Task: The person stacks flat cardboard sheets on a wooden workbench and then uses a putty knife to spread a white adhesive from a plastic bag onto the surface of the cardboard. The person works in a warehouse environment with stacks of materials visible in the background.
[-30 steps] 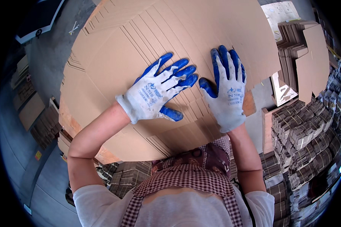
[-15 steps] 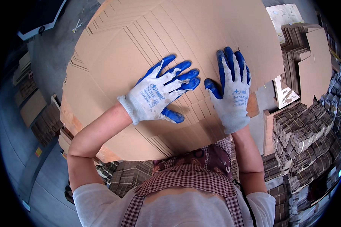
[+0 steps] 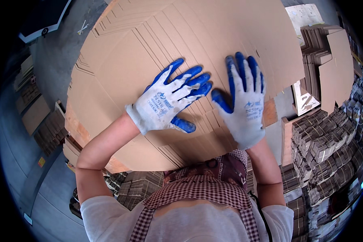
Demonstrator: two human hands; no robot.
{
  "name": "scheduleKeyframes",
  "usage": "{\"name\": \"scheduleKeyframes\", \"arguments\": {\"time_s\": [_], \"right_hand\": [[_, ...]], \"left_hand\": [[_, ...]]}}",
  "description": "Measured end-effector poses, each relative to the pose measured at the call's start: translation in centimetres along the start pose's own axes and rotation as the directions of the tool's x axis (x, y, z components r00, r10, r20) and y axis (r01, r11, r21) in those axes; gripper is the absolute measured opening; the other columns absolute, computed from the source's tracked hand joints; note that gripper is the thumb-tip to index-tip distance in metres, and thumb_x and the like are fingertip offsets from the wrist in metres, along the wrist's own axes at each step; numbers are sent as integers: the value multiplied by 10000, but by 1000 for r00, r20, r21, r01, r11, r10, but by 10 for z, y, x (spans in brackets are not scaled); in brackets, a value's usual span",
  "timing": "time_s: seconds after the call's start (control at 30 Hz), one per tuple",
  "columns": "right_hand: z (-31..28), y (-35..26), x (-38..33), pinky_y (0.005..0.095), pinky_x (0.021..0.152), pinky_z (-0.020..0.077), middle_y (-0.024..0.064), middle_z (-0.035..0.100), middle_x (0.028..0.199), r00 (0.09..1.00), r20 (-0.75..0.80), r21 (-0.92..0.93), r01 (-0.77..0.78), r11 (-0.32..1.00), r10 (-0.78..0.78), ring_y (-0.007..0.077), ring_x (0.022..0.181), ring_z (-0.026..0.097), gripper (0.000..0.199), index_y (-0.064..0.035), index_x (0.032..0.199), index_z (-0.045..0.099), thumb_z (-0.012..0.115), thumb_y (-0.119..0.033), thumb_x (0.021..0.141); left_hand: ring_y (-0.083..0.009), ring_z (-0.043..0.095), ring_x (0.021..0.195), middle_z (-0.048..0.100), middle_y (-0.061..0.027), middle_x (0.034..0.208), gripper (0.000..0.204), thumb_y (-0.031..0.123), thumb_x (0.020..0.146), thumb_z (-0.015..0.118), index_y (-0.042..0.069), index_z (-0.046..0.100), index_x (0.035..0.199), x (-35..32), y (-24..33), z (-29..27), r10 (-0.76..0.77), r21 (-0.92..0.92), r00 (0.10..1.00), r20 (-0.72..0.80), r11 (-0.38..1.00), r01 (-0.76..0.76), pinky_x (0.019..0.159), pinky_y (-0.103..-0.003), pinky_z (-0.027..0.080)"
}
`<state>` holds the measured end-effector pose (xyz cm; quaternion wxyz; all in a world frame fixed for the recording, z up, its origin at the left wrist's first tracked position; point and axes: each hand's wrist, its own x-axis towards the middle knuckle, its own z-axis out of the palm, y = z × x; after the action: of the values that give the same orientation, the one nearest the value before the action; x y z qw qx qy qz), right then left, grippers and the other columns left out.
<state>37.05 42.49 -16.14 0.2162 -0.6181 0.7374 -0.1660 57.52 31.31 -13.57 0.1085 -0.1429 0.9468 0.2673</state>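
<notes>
Cardboard sheets (image 3: 121, 64), brown, flat-cut and fanned in a big stack, fill the upper middle on a wooden pallet (image 3: 78, 135). Bundled folded cartons (image 3: 326, 141) stacked at right, more brown stacks (image 3: 48, 129) low at left on grey floor. Checked apron (image 3: 197, 193) at bottom. Left hand (image 3: 167, 101) and right hand (image 3: 242, 105), in white gloves with blue palms, lie open, fingers spread, flat on top sheet, just beside each other. Small yellow label (image 3: 41, 162) on floor, left.
</notes>
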Motion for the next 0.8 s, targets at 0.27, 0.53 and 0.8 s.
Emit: {"name": "scheduleKeyframes", "arguments": {"time_s": [0.27,0.53,0.8], "right_hand": [[14,-6,-4,589,1227,166,116,347,1613,999,47,-19,20,1000,-19,406,1504,252,917,-148,1556,393,818,-345,768],[15,-5,-4,592,1233,151,119,349,1613,998,52,-3,18,1000,-18,407,1510,243,925,-160,1566,379,820,-350,775],[15,-5,-5,583,1237,155,105,347,1617,999,41,-23,21,1000,-20,397,1510,250,929,-173,1567,376,828,-372,780]], "left_hand": [[-279,317,1511,394,-72,1606,1025,746,727,606,169,413,1553,-11,0,7,-40,-50,999,4,998,40,1268,-541,169],[-269,314,1512,374,-64,1619,1025,738,690,619,244,404,1562,-20,0,9,-78,-3,997,27,997,78,1273,-522,166],[-258,286,1524,333,-52,1641,1038,752,688,597,279,360,1581,-30,0,11,-93,29,994,62,995,91,1281,-509,155]]}}
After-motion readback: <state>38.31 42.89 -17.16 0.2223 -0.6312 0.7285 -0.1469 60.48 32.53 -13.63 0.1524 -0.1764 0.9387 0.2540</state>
